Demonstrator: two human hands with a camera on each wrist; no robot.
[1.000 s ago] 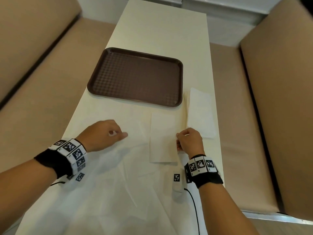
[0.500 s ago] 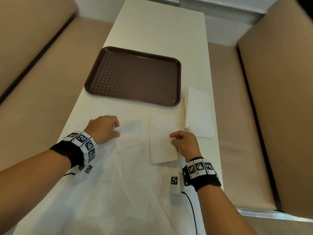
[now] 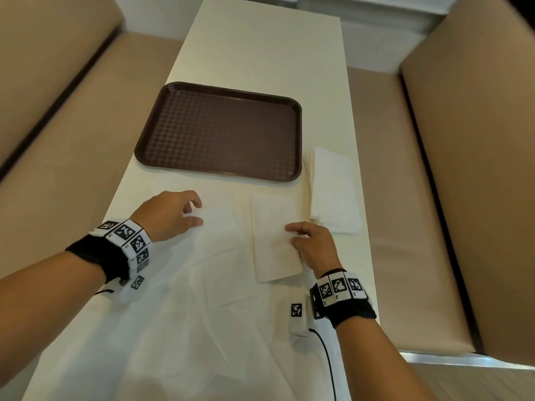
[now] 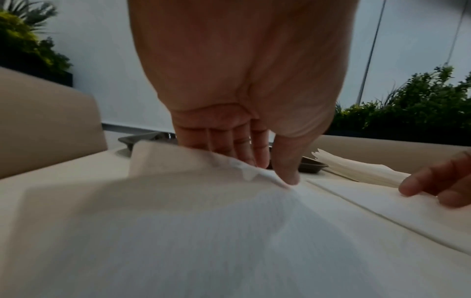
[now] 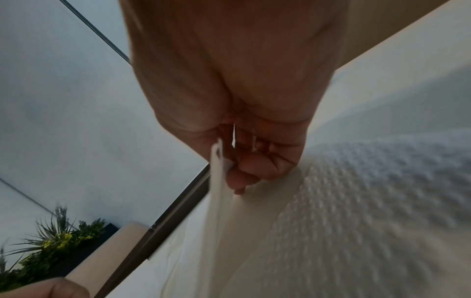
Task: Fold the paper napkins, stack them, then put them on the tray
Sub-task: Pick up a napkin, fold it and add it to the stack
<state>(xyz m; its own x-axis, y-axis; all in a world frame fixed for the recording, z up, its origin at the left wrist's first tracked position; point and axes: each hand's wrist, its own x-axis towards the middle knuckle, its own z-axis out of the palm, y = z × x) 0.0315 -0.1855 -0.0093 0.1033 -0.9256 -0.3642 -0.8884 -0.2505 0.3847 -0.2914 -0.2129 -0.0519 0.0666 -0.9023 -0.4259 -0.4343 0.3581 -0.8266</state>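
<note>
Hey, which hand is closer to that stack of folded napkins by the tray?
Right. The right hand sits just beside the napkin stack, on its near-left side; the left hand is across the table, left of it.

Tan benches (image 3: 469, 183) flanking cream table (image 3: 260, 47)

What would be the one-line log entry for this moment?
left hand: pinches unfolded white paper napkin | right hand: pinches folded cream paper napkin | brown plastic tray: no napkins
</note>
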